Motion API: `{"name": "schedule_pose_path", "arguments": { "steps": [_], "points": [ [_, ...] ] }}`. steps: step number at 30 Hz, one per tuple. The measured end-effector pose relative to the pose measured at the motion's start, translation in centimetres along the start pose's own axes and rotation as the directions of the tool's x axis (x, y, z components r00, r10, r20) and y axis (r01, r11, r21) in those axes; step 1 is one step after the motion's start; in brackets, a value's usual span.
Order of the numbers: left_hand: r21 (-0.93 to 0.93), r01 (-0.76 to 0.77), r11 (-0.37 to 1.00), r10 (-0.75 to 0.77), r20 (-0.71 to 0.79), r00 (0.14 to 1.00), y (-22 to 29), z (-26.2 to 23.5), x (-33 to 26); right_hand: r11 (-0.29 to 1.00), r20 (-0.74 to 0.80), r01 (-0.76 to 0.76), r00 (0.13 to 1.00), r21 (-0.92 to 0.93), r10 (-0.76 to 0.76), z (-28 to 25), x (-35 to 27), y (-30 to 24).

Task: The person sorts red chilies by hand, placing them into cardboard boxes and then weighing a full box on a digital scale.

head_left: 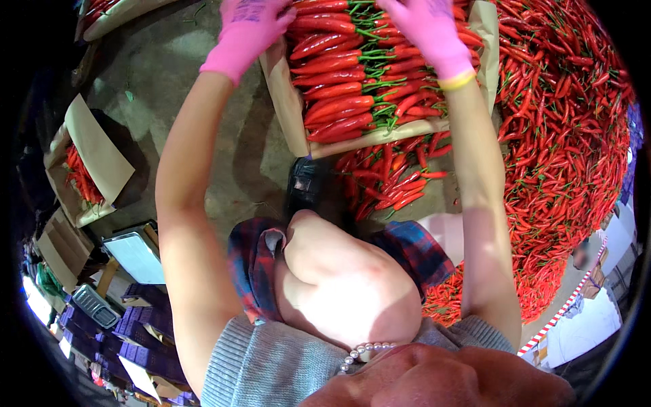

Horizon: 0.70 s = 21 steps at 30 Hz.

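Observation:
My left hand (248,32), in a pink glove, is at the left wall of a paper-lined box (380,138). Its visible fingers are apart and reach toward the chillies; the upper part is cut off by the top edge. Over the right half of the box is my right hand (431,28), also pink-gloved, with a stretched-out digit pointing inward and the rest out of view. Nothing shows in either hand. Long red chillies (336,88) lie in the box in two columns of stacked rows, their green stems (376,74) meeting in the middle.
A huge heap of loose red chillies (563,156) spreads along the right. A smaller pile (393,180) lies below the box, near my legs. At left stand another lined box with chillies (83,173), a scale (96,306) and purple crates (146,325). Striped tape (563,308) runs at lower right.

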State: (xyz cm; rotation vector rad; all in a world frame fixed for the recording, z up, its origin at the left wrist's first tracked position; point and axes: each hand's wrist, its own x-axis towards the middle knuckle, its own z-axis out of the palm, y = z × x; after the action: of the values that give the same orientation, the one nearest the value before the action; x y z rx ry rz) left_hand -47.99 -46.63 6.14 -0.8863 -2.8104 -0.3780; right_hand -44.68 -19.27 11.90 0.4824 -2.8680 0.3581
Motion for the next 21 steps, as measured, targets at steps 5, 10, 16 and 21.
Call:
{"name": "schedule_pose_path", "arguments": {
  "steps": [5, 10, 16, 21],
  "points": [
    [-0.165, -0.166, 0.972, 0.163, -0.035, 0.986, 1.8, -1.2, 0.9, 0.986, 0.224, 0.155, 0.965, -0.065, -0.137, -0.1, -5.6, -2.0],
    [0.018, -0.078, 0.997, 0.072, 0.222, 0.972, 2.9, 0.8, 2.5, 0.955, 0.429, 0.140, 0.903, -0.262, -0.015, 3.6, -4.1, -3.5],
    [0.093, -0.095, 0.991, 0.079, 0.162, 0.984, 3.9, -1.2, -2.7, 0.997, 0.165, 0.017, 0.986, -0.081, -0.004, 1.9, -4.7, -0.9],
    [0.157, -0.130, 0.979, 0.092, 0.227, 0.970, 4.1, -0.3, -3.6, 0.999, -0.147, -0.002, 0.989, -0.054, -0.006, 2.2, -2.5, -2.4]
  ]
}}
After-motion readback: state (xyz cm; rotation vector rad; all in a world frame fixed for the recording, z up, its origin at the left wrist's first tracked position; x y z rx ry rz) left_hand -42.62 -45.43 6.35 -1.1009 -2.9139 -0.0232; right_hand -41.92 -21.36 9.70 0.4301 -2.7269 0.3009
